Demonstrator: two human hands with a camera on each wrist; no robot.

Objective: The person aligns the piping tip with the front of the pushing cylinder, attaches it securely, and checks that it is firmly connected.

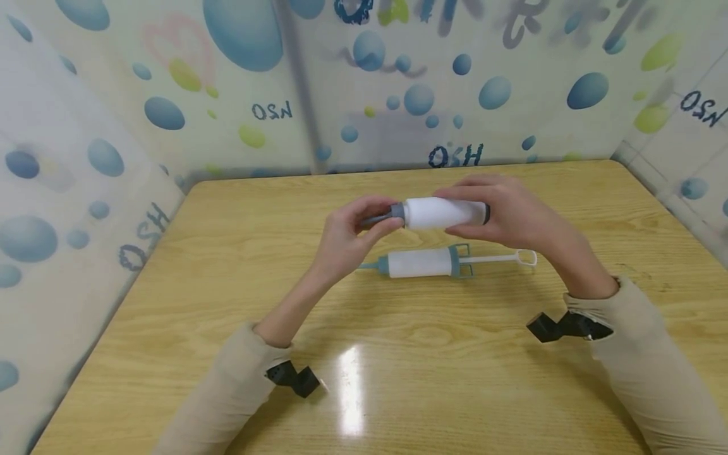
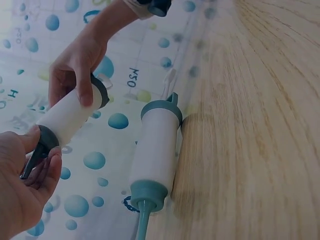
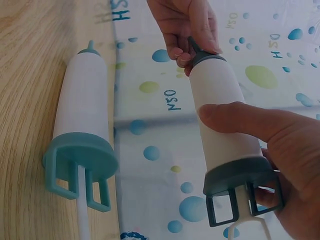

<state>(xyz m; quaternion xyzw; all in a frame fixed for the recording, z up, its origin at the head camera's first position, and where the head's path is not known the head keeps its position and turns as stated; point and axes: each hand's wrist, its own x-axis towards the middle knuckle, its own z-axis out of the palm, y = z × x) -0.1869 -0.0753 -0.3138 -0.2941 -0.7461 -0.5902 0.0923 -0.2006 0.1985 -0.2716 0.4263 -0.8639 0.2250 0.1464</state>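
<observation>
Both hands hold up a white syringe-like plunger tube (image 1: 436, 213) with dark grey-green end caps, tilted slightly above the table. My left hand (image 1: 352, 234) pinches the nozzle cap (image 2: 48, 137) between thumb and fingers. Around the white barrel, near the handle end, my right hand (image 1: 503, 212) grips with thumb on one side and fingers on the other. In the right wrist view, two square finger loops (image 3: 222, 207) and a pale plunger handle show below that palm. A second such tube (image 1: 421, 263), with teal caps, lies on the table just nearer, its white plunger rod (image 1: 489, 260) drawn out to the right.
The wooden table (image 1: 432, 354) spreads under both arms. A patterned backdrop (image 1: 364, 95) with blue drops stands behind it and along both sides. Black camera mounts (image 1: 292, 378) sit on the cuffs of the beige sleeves. A bright glare patch marks the table's front.
</observation>
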